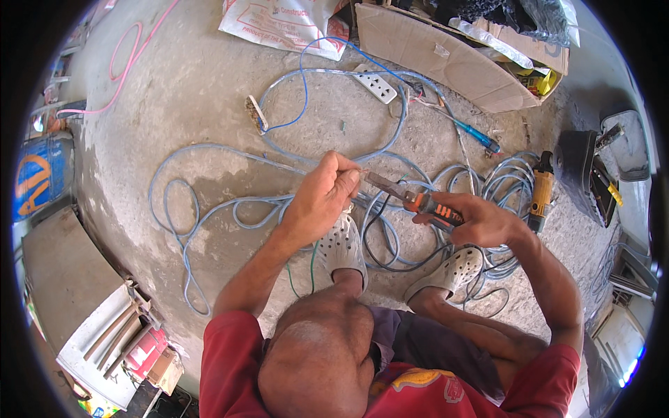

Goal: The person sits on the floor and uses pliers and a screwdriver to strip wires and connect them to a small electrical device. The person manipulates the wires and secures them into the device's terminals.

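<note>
My left hand (318, 199) is closed in a pinch on the end of a thin wire, most of which the fingers hide. My right hand (481, 220) grips a pair of pliers (432, 207) by its black and orange handles. The plier jaws (383, 183) point left and meet the wire just past my left fingertips; whether they bite on it I cannot tell. A green wire (313, 268) hangs beneath my left forearm. Under both hands, loops of blue-grey cable (397, 237) lie on the floor around my perforated clogs (456, 272).
Ahead lie a white power strip (376, 84), a small open socket piece (256, 113) and a blue screwdriver (478, 136). A cardboard box (446, 59) and a white sack (286, 28) stand beyond. To the right are a yellow power tool (541, 191) and a black tool case (580, 174).
</note>
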The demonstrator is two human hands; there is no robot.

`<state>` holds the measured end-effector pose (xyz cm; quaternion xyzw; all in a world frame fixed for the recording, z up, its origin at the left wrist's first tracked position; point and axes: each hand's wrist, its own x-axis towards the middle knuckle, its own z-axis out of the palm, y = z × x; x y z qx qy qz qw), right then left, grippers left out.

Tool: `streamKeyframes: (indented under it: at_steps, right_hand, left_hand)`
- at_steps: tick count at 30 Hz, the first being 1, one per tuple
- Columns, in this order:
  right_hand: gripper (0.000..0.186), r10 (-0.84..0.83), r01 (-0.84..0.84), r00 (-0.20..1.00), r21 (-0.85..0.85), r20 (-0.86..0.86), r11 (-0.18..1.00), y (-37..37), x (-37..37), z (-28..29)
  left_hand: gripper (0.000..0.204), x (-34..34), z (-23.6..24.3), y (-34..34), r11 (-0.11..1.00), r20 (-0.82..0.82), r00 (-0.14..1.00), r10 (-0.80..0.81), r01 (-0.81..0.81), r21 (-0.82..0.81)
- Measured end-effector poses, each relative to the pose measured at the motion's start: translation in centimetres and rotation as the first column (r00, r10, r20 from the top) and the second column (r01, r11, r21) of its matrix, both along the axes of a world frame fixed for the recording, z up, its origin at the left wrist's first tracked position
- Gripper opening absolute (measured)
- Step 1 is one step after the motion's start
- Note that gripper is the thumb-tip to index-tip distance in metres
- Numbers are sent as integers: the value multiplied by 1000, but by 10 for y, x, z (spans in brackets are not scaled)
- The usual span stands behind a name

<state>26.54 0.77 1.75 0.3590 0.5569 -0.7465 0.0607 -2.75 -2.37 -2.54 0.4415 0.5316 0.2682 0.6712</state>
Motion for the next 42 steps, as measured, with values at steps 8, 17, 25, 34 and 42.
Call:
streamKeyframes:
  at_steps: [8, 17, 25, 34, 42]
  right_hand:
    - [56, -34, -42, 996, 745, 86, 665, -14, -1, -14]
    - [50, 1, -48, 998, 733, 65, 678, -13, -2, -11]
    - [43, -26, -19, 998, 704, 53, 710, -19, -2, -18]
    - [17, 22, -392, 919, 920, 392, -15, -6, 10, -22]
    - [24, 134, -294, 926, 898, 352, -329, 26, 24, -17]
  left_hand:
    - [13, 0, 14, 4, 992, 9, 1000, -30, 31, -120]
    - [13, 0, 14, 2, 994, -9, 998, -62, 61, -96]
    - [13, 0, 12, 0, 995, -74, 993, -89, 86, -46]
    - [14, -4, 17, 0, 948, 109, 989, -102, 130, -291]
    - [15, -6, 7, 6, 748, 464, 886, -10, 314, -584]
